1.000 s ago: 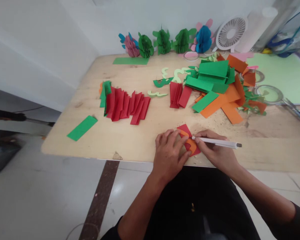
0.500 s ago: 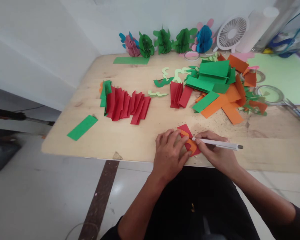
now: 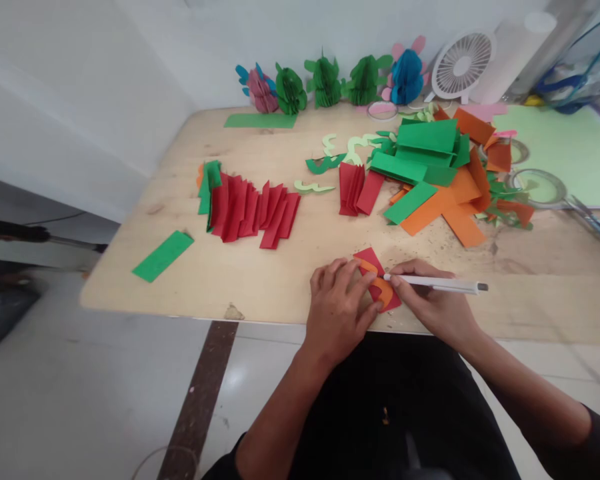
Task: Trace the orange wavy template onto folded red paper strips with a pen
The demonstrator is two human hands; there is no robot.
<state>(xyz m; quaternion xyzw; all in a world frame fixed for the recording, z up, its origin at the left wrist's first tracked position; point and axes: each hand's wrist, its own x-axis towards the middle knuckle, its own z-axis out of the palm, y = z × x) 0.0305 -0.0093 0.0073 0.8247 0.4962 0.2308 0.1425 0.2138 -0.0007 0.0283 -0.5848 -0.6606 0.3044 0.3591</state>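
Observation:
Near the table's front edge lies a piece of red paper (image 3: 368, 255) with a curved orange paper cutout (image 3: 384, 292) on top of it. My left hand (image 3: 335, 307) rests over both, its fingers spread and pressing them to the table, and it hides their left part. A white pen (image 3: 440, 284) is pinched in my right hand (image 3: 443, 313). The pen's tip touches the papers at the right edge of the orange cutout, and its back end points right.
Folded red strips (image 3: 237, 207) stand at left, beside a green strip (image 3: 163, 255). Green folded papers (image 3: 425, 143) and orange papers (image 3: 463, 223) are heaped at right, near scissors (image 3: 593, 220). Honeycomb paper figures (image 3: 325, 83) and a small fan (image 3: 463, 65) line the wall.
The view has shifted very slightly. Both hands, the pen and the papers stay almost in the same place, and the pen's back end has moved a touch to the right.

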